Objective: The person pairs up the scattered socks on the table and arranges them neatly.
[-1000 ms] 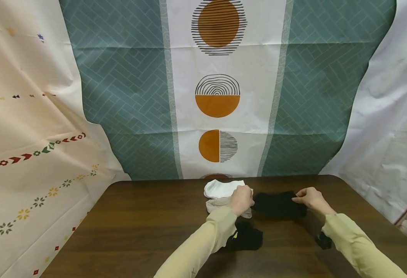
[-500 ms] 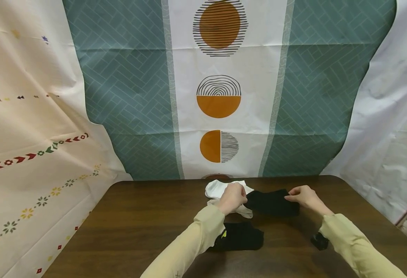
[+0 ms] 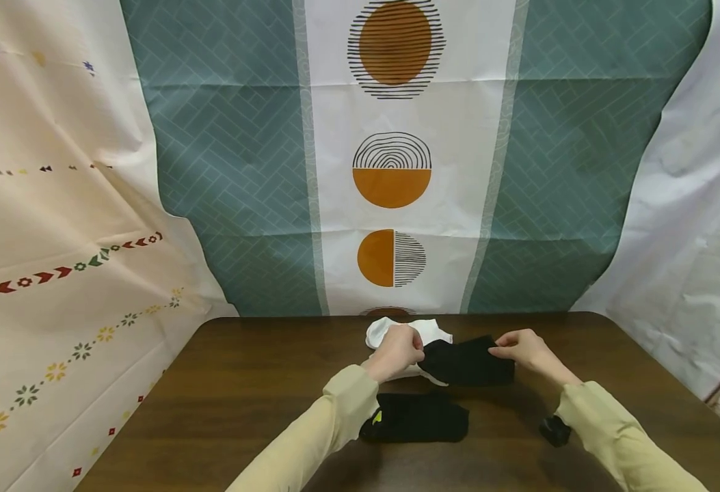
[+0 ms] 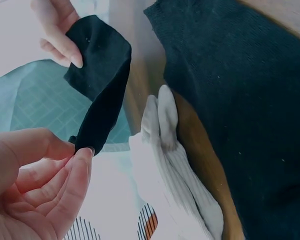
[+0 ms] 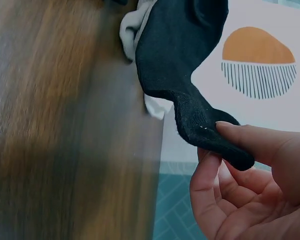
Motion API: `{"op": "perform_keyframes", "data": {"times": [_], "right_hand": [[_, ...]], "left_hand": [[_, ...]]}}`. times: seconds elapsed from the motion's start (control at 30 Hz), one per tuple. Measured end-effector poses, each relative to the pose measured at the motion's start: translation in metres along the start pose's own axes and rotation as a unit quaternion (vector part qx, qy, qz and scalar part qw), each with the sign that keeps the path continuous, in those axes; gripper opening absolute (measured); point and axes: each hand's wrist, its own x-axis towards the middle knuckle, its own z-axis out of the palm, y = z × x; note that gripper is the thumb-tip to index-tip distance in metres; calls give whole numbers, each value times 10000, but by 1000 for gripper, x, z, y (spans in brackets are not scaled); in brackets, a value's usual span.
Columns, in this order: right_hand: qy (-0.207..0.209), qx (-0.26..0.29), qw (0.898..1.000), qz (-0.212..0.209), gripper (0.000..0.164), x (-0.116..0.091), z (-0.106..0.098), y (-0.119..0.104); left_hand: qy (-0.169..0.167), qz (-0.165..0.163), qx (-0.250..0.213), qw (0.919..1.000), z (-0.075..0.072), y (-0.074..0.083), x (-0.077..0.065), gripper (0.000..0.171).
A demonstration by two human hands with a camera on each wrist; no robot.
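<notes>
A black sock [image 3: 470, 362] is stretched between my two hands above the table. My left hand [image 3: 396, 350] pinches one end between thumb and fingers. At the other end, my right hand [image 3: 527, 348] pinches the edge, its thumb on top in the right wrist view. The sock's middle sags and twists in the left wrist view. Below the left hand, a second black sock [image 3: 424, 418] with a small yellow-green mark lies flat. Behind the left hand are a white sock [image 3: 431, 332] and a ribbed pale beige one [image 4: 185, 185], partly hidden by hand and sock in the head view.
The brown wooden table [image 3: 261, 396] reaches back to a hanging cloth [image 3: 243, 171] with teal panels and orange circles. Pale patterned cloth [image 3: 76, 342] hangs on the left, white cloth [image 3: 692, 273] on the right. A small black object [image 3: 554, 431] shows at the right wrist.
Both hands have moved left with the black sock held between them. More of the black sock lying on the table now shows as the left forearm shifts away.
</notes>
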Motion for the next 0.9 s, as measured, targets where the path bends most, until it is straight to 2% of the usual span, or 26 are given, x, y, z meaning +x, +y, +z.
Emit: {"op": "perform_keyframes", "data": {"times": [0.17,0.4,0.67,0.9], "right_hand": [[-16,60,10000,-33,33,0,6,-8],[-124,312,9992,-202,29,-2,13,-17],[-180,343,9991,-170,30,-4,18,-24],[-201,368,9989,-226,30,-3,23,-29]], "left_hand": [[-27,-151,-122,9998,-3,-4,-6,16],[81,-103,-175,9998,-6,-11,-18,13],[-8,-404,-667,9970,-17,-20,-30,10],[30,-336,-812,9961,-28,-28,-36,10]]}}
